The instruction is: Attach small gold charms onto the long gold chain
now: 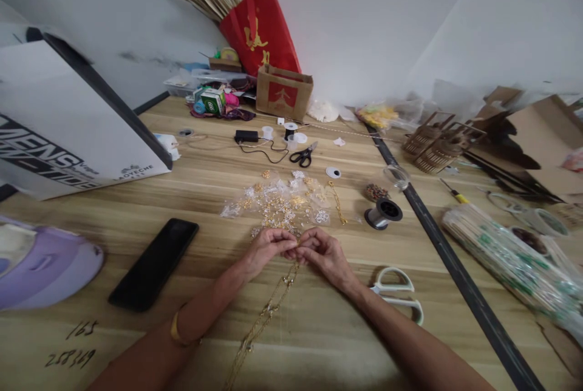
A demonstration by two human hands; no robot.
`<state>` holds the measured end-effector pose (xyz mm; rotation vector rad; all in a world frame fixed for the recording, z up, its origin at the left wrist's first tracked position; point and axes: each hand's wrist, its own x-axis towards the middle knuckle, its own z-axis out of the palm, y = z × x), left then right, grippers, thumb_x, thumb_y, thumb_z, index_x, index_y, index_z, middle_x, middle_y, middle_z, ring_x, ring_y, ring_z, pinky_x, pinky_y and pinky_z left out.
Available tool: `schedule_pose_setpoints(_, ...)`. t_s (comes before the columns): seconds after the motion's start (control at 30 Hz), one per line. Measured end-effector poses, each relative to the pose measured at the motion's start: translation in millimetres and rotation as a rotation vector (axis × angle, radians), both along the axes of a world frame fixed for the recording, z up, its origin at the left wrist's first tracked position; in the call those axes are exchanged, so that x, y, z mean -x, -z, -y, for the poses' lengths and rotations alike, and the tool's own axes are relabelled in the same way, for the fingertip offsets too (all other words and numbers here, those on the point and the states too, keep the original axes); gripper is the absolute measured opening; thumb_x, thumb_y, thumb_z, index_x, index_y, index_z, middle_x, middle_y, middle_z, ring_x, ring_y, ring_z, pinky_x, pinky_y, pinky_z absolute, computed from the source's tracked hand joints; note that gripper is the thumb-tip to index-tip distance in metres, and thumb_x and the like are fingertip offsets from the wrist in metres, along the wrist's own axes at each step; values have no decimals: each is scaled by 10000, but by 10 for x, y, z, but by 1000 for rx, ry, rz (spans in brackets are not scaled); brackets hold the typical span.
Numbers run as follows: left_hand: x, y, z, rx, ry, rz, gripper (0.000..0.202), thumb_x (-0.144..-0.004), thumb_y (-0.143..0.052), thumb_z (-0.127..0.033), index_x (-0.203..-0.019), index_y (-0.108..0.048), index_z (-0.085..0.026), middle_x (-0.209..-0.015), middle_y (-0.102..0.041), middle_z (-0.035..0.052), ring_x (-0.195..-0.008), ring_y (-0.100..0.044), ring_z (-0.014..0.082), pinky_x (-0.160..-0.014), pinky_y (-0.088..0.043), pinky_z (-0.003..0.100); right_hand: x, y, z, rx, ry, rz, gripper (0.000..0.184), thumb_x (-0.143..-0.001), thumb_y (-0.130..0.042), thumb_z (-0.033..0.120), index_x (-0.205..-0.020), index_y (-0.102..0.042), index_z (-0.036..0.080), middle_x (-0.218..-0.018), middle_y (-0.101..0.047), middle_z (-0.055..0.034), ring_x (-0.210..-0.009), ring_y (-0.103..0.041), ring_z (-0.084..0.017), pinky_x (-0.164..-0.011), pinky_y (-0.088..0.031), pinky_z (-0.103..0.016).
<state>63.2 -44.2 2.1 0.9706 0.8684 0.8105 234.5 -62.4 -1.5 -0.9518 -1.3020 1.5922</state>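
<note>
My left hand (274,246) and my right hand (322,253) meet at the middle of the table, fingertips pinched together. Between them they grip one end of a thin gold chain (272,308) with small shiny charms. From my fingers the chain runs down toward the front edge in two strands. The exact link or fitting at my fingertips is too small to make out. Just beyond my hands lies a spread of small gold and clear jewellery pieces (282,206), some in plastic bags. A short gold chain (337,203) rests right of that pile.
White-handled scissors (395,285) lie beside my right forearm, a wire spool (383,214) farther up. A black phone (155,263) lies left of my left arm. Black scissors (303,155) are behind the pile. A white box (77,118) stands left; wrapped sticks (514,263) lie right.
</note>
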Motion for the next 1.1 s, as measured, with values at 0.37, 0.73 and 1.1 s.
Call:
schedule_pose_setpoints(0.37, 32, -13, -14, -42, -79, 5, 185, -647, -734, -274, -720, -671, -117, -625, -653, 11, -599, -576, 118, -636, -448, 251, -67, -58, -35, 61, -76, -141, 335, -876, -459, 502, -924, -517, 175, -781, -670, -68, -668, -644, -177, -590, -503, -295)
schedule_pose_setpoints(0.73, 62, -1, -36, -67, -85, 13, 142, -685, -704, -254, -735, -677, -124, -661, -670, 18, -628, -587, 119, -664, -444, 253, -52, -65, -59, 0, -122, -57, 226, -769, -686, 343, -867, -586, 166, -833, -674, -49, -777, -653, -146, -690, -513, -267)
schedule_pose_setpoints(1.1, 67, 8, -23, -59, -89, 11, 144, -672, -712, -251, -737, -674, -128, -656, -652, 13, -633, -576, 117, -662, -440, 250, -48, -36, -60, -20, -131, -47, 164, -731, -721, 303, -793, -648, 170, -818, -658, -31, -746, -626, -127, -675, -502, -249)
